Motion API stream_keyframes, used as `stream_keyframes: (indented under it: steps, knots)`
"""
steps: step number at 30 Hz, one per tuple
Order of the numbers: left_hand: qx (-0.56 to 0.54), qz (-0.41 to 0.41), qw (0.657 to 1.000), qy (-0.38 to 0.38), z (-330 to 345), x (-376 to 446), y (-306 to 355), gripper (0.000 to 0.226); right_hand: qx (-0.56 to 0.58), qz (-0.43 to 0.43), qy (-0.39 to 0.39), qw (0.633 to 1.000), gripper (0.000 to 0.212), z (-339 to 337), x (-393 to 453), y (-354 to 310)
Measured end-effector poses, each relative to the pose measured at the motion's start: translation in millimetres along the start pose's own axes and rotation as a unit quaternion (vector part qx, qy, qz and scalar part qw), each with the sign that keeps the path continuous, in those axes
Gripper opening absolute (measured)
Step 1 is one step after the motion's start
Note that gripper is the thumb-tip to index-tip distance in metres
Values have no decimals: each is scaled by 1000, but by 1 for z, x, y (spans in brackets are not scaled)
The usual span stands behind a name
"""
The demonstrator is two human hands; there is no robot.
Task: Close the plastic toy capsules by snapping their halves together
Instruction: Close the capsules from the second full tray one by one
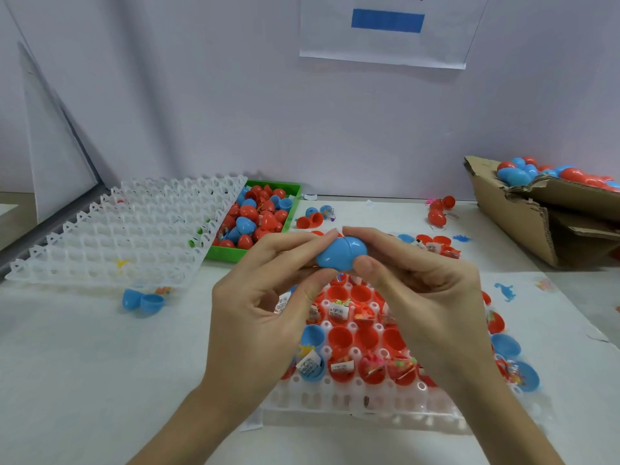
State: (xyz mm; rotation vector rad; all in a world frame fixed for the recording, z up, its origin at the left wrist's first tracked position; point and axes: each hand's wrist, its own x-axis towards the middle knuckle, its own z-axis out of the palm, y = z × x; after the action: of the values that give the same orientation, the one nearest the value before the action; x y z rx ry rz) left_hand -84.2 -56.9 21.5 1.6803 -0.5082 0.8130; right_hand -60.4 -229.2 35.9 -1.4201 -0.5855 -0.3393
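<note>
Between both hands, blue capsule (342,251) is pinched end to end, long axis left-right, seam midway. Left hand (265,297) and right hand (426,297) curl fingers round opposite halves. Below, tray (369,401) holds open filled halves; green bin (292,196) holds loose capsules; cardboard box (523,223) holds closed ones.

White table (84,364) (trays (110,236), capsules (142,300))

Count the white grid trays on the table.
2. One empty tray lies at far left, overlapping the green bin. One tray sits under the hands, holding open capsule halves. None seems hidden.
</note>
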Motion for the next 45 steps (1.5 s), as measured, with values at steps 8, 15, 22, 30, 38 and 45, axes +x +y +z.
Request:
stream_keyframes:
  steps: [8,15,22,30,38,45]
  knots:
    - [20,6,1000,-17,-3,1,-6,39,-23,1,-1,1000,32,0,0,2]
    - [58,9,998,-29,-4,1,-7,41,-24,47,-18,998,33,-5,0,4]
    - [130,36,990,-38,0,0,-8,37,11,78,13,997,31,4,-6,8]
    - [251,50,966,-28,7,-8,-5,51,100,167,38,980,32,19,-13,10]
    - [297,103,949,-2,3,-9,-12,34,74,147,94,982,23,41,-27,8]
    - [337,137,930,-55,3,-11,-21,32,37,135,121,983,22,46,-30,4]
